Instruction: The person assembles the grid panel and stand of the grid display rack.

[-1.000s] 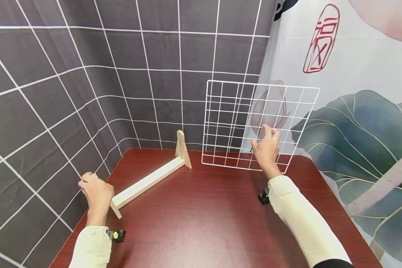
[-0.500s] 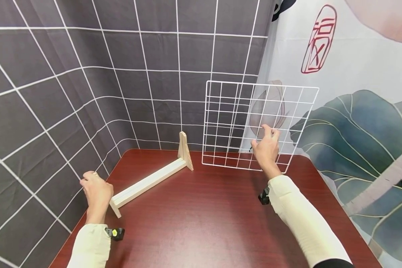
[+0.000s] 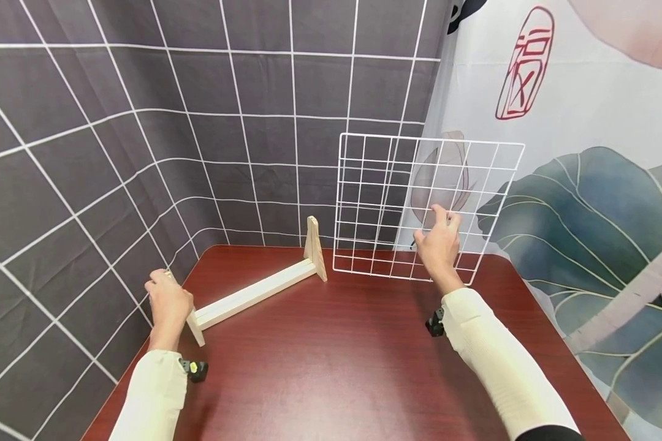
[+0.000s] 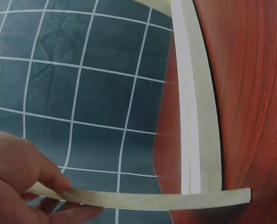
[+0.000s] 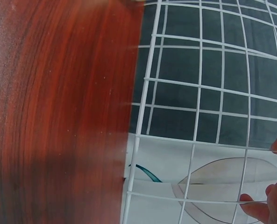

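A dark cloth with white lines fills the back and left of the room, and a white cloth printed with large leaves and a red seal hangs at the right. In that corner stands a glossy reddish-brown table, streaked with wood grain. Near its back edge, toward the right, a white wire grid is held upright (whether its lower edge touches the table I cannot tell). A pale wooden stand lies slantwise across the table's left side, well apart from the hand that holds the grid. My judgement is that the stand itself is put together, its rail meeting the far end piece and the near end piece; nothing links it with the grid, so any joining of the two is not yet done. The right hand has its grip closed about the grid's wires, thumb and fingers at the bars. The left hand has its grip clamped on the near end piece. Smallest are the black wrist cameras below the hands.
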`<state>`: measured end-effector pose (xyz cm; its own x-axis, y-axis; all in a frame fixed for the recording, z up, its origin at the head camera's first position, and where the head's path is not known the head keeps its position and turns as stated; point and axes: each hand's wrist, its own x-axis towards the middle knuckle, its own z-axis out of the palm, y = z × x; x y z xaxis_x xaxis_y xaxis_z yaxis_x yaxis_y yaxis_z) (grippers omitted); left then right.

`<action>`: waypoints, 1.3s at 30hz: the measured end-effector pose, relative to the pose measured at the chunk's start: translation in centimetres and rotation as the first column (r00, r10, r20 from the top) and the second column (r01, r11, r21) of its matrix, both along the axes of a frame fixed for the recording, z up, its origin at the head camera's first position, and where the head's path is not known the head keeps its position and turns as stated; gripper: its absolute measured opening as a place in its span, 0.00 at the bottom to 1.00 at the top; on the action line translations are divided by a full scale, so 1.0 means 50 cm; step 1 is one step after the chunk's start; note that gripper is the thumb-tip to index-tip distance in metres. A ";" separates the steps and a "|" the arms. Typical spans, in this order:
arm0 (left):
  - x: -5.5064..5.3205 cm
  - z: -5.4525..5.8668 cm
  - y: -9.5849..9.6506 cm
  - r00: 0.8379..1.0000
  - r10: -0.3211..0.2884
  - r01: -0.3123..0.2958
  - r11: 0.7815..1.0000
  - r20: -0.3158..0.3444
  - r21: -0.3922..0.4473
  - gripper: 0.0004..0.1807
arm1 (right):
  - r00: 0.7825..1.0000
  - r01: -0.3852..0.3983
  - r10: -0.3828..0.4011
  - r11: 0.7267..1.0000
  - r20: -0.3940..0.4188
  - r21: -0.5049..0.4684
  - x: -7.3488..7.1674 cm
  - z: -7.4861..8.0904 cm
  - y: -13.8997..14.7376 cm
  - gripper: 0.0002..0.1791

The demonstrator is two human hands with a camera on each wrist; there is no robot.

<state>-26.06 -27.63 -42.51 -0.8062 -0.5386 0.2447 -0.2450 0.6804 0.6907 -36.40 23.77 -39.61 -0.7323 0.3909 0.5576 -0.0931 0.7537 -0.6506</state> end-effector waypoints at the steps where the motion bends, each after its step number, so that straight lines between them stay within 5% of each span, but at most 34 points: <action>1: -0.005 -0.001 0.000 1.000 -0.006 0.006 1.000 -0.003 -0.002 0.35 | 1.000 0.000 0.000 1.000 0.000 0.003 0.000 -0.001 0.000 0.35; 22: -0.082 -0.007 0.020 0.993 -0.087 0.086 0.996 -0.074 -0.018 0.32 | 1.000 -0.001 0.001 1.000 -0.013 0.022 -0.002 -0.003 -0.006 0.35; 39: -0.145 0.001 0.056 0.979 -0.203 0.203 0.979 -0.011 -0.026 0.28 | 1.000 0.000 0.001 1.000 -0.027 0.032 0.001 0.004 -0.005 0.35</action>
